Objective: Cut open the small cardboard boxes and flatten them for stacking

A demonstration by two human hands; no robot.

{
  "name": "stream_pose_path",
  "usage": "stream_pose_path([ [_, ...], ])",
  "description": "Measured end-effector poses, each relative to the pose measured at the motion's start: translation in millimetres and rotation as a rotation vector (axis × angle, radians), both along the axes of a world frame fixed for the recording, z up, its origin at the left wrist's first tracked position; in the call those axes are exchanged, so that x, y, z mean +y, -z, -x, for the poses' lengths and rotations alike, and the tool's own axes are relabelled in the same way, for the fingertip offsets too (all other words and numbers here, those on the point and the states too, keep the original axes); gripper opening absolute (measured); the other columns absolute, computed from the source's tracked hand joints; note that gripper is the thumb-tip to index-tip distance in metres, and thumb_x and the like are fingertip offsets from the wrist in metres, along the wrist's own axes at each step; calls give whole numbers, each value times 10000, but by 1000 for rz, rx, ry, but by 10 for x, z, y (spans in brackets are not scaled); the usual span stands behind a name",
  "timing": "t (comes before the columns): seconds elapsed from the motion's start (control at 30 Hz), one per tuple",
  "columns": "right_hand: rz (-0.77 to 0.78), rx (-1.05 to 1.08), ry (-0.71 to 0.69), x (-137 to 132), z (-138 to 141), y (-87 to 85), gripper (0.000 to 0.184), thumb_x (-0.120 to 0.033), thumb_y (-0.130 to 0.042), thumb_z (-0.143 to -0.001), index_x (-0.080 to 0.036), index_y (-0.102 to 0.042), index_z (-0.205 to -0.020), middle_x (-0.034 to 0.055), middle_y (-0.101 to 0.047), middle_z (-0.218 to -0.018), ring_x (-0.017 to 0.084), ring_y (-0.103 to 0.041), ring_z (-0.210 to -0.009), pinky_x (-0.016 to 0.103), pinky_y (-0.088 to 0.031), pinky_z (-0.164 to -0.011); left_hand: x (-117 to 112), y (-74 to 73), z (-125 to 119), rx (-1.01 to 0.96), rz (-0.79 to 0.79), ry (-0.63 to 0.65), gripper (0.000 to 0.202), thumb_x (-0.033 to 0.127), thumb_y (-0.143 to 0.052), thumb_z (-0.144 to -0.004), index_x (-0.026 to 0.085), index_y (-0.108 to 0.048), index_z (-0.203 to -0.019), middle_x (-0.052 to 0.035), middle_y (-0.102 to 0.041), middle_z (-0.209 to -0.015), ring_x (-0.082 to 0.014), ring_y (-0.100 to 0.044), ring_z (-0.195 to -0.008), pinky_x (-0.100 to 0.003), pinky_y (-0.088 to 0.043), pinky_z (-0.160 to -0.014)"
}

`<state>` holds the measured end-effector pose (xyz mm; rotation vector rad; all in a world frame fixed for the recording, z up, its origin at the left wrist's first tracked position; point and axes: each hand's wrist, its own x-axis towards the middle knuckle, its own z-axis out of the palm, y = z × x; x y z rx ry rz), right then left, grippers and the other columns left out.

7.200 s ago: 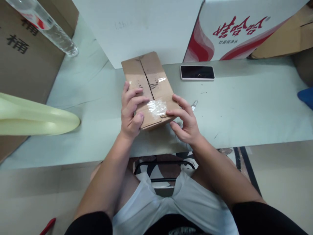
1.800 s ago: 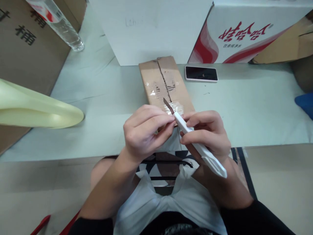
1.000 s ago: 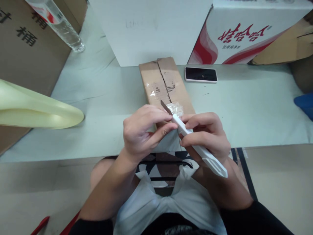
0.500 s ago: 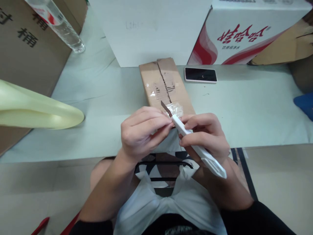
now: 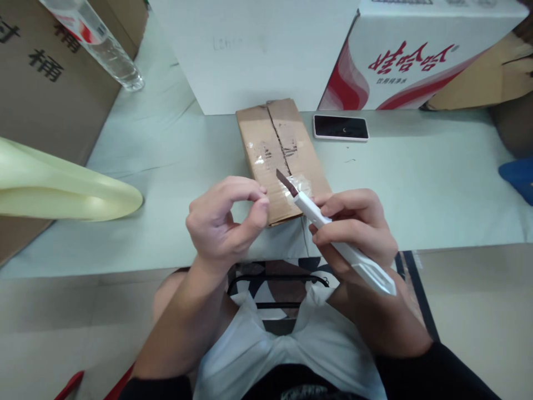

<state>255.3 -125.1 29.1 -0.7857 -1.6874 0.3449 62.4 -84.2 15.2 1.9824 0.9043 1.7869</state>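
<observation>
A white utility knife (image 5: pixel 308 210) with its blade (image 5: pixel 287 182) out is gripped between the thumb and fingers of my right hand (image 5: pixel 360 228). The blade points up and left, in front of the small cardboard box (image 5: pixel 283 139), which has clear tape and a dark seam on top. My left hand (image 5: pixel 227 219) is apart from the knife, beside the box's near left corner. Its thumb and index fingertip are pinched together; whatever may be between them is too small to make out.
Behind the small box stand a large white carton (image 5: pixel 258 61) and a red-and-white carton (image 5: pixel 408 66). A phone (image 5: pixel 341 128) lies to its right. On the left are a water bottle (image 5: pixel 108 53), a big brown carton (image 5: pixel 54 105) and a pale yellow object (image 5: pixel 75 189). The table's edge runs near me.
My left hand has let go of the knife's front end and drawn away to the left, thumb and index finger pinched. The knife has shifted slightly right in my right hand.
</observation>
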Motion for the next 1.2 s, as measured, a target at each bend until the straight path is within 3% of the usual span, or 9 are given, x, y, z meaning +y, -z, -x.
stream_pose_path([
  [0.13, 3, -31, 5, 4, -24, -13, 243, -1, -696, -842, -241, -666, -838, -3, -568, -979, 137, -740, -966, 263, -639, -767, -7, 17, 14, -103, 67, 11, 184, 299, -638, -1039, 243, -759, -913, -9, -750, -786, -141, -716, -708, -298, -588, -656],
  [0.63, 32, -49, 60, -20, -35, 14, 205, -77, -726, -867, -276, -676, -856, 1, -607, -990, 170, -735, -962, 330, -647, -770, -13, 106, 54, -97, 106, 8, 211, 231, -658, -1018, 315, -826, -1114, -1, -813, -889, -142, -775, -776, -277, -637, -674],
  [0.77, 39, -34, 65, -32, -48, 24, 219, -52, -733, -850, -266, -687, -864, 1, -614, -1001, 165, -733, -986, 321, -646, -813, 4, 99, 61, -118, 66, 39, 185, 224, -684, -1006, 314, -833, -1070, 2, -807, -857, -136, -771, -753, -261, -610, -634],
  [0.93, 57, -76, 111, 17, -141, 36, 235, -47, -725, -854, -279, -688, -856, 0, -625, -997, 178, -740, -972, 340, -649, -799, -8, 86, 89, -80, 132, -4, 75, 254, -788, -945, 292, -838, -985, -7, -810, -836, -135, -758, -699, -242, -560, -544],
  [1.1, 40, -60, 156, 165, -246, 126, 191, -78, -728, -869, -264, -686, -849, -3, -621, -1004, 167, -744, -964, 349, -645, -820, 4, 65, 79, -60, 93, 55, 166, 173, -849, -877, 293, -819, -988, -2, -820, -845, -137, -766, -704, -233, -563, -532],
  [1.2, 22, -65, 187, 228, -264, 199, 167, -95, -726, -871, -252, -676, -838, -2, -624, -1001, 168, -746, -945, 355, -650, -808, 18, 53, 65, -63, 57, 97, 139, 203, -877, -854, 275, -807, -950, 4, -802, -790, -141, -756, -680, -242, -577, -544],
])
